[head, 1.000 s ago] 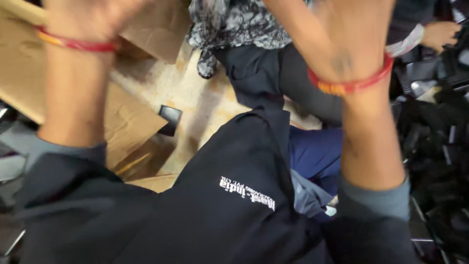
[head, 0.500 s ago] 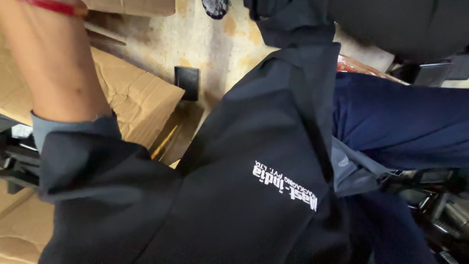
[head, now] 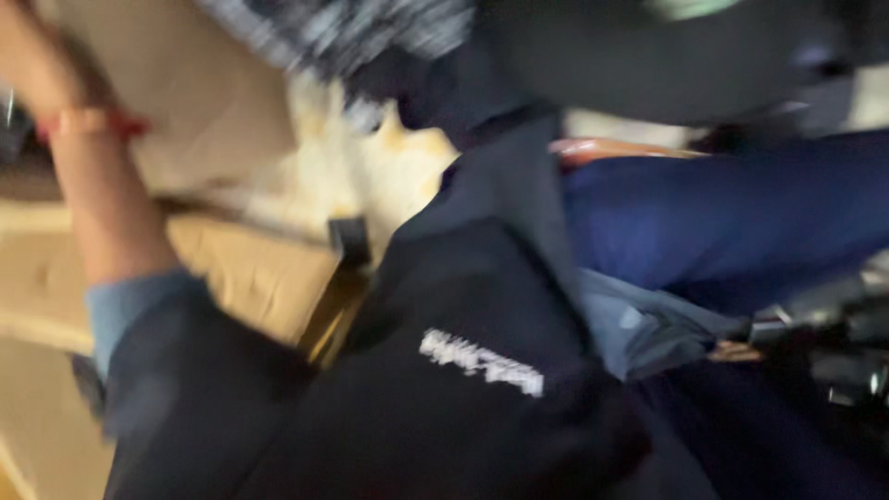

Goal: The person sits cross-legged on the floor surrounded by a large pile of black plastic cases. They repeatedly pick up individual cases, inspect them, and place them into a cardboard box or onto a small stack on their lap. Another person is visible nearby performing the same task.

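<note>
At upper left, left forearm raised, bare from pushed-up sleeve to a red wrist band; left hand mostly cut off by the frame edge, grip cannot be told. Right hand out of view. Dark jacket fills lower centre, worn on the raised arm, a white printed mark on its front. Flattened cardboard lies behind the arm on a pale stained floor. Heavy blur throughout.
</note>
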The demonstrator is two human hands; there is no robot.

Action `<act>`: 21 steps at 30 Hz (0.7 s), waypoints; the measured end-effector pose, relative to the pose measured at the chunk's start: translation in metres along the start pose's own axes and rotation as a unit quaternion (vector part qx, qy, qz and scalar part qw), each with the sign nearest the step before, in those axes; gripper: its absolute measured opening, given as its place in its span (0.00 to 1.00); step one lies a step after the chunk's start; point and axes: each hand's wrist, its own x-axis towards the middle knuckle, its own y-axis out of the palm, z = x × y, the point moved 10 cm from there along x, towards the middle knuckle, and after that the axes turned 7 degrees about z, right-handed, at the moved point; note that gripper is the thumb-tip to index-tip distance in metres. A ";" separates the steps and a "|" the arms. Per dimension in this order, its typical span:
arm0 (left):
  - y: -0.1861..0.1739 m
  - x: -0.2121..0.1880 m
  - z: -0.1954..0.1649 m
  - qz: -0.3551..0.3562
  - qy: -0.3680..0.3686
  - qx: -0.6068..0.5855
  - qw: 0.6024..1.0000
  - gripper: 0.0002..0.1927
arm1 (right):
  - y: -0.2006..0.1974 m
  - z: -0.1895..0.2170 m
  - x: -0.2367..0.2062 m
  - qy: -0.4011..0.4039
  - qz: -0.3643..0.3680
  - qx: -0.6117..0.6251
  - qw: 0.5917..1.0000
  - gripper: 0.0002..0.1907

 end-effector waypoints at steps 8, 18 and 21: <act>0.036 -0.026 0.008 0.025 -0.042 0.019 0.999 0.12 | -0.147 -0.038 -0.005 -0.020 -0.107 -0.071 0.992 0.24; 0.025 -0.037 0.011 -0.033 -0.099 0.008 0.995 0.10 | -0.185 -0.051 -0.046 -0.122 -0.187 -0.071 0.972 0.25; 0.023 -0.048 0.013 -0.053 -0.113 0.018 0.992 0.10 | -0.104 -0.087 -0.037 -0.020 0.007 -0.045 0.999 0.34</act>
